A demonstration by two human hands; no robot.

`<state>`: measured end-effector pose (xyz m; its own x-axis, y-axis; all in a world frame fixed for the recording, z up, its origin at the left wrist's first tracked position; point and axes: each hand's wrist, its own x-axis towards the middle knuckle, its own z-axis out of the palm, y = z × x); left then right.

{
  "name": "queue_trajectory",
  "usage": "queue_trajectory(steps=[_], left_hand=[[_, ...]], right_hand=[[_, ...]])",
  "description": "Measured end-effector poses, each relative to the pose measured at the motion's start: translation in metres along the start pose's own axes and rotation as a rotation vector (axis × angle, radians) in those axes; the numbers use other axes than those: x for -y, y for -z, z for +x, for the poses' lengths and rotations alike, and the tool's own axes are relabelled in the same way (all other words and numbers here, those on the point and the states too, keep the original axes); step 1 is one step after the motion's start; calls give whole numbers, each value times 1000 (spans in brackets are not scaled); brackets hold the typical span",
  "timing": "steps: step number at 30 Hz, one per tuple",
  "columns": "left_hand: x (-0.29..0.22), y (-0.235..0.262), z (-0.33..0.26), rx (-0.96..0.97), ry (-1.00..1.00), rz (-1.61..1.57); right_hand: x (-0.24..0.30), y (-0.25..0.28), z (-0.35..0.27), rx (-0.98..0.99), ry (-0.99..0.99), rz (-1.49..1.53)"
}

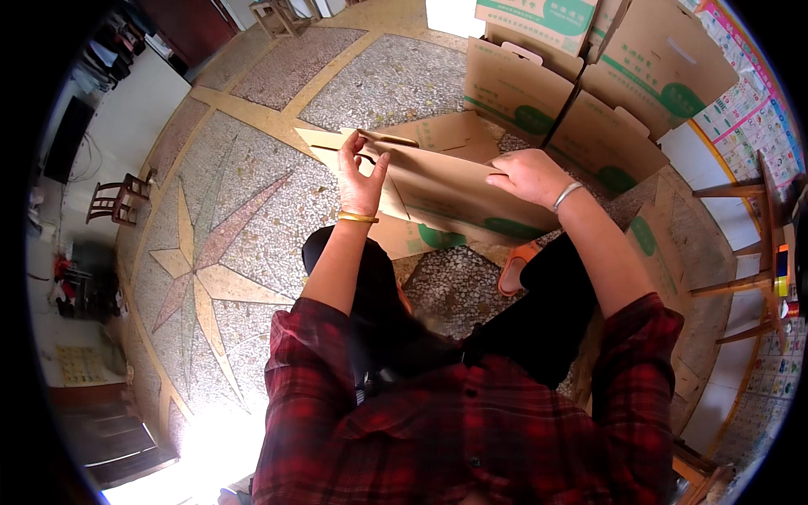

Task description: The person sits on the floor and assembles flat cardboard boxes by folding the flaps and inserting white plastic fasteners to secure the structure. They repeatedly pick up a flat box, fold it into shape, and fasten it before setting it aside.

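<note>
A partly folded brown cardboard box (454,192) with green print stands in front of my knees. At its left end my left hand (362,178) has its fingers curled over a flap edge, the thumb standing a little apart. My right hand (536,178) grips the upper edge near the right end, thumb on the near panel and the other fingers mostly hidden behind it. Pale flaps (324,145) stick out beyond my left fingers. The far inside of the box is only partly visible.
Folded cardboard boxes (518,88) with green print are stacked at the back right. More flat cardboard (652,244) lies right of my leg. A wooden stand (762,244) is by the right wall. A small wooden chair (118,199) stands far left on the patterned stone floor (244,168).
</note>
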<state>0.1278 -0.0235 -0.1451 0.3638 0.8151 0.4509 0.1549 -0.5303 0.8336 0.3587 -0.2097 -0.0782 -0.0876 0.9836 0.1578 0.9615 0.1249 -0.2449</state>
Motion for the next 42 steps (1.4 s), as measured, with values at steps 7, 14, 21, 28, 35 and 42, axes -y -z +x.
queue_trajectory(steps=[7, 14, 21, 28, 35, 42], left_hand=[[-14, 5, 7, 106, 20, -2], [-30, 1, 9, 393, -62, 249], [-16, 18, 30, 527, 202, 122], [-19, 16, 31, 775, 167, -136], [-8, 36, 24, 739, 192, -360], [69, 136, -13, 280, 463, -446]], right_hand=[[8, 13, -13, -124, 37, 24], [0, 16, -17, -220, 192, -71], [-28, 27, -27, 270, -252, 6], [-25, 43, -26, 593, -407, 210], [-14, 18, -6, 570, -344, 202], [5, 20, -15, 505, -467, 374]])
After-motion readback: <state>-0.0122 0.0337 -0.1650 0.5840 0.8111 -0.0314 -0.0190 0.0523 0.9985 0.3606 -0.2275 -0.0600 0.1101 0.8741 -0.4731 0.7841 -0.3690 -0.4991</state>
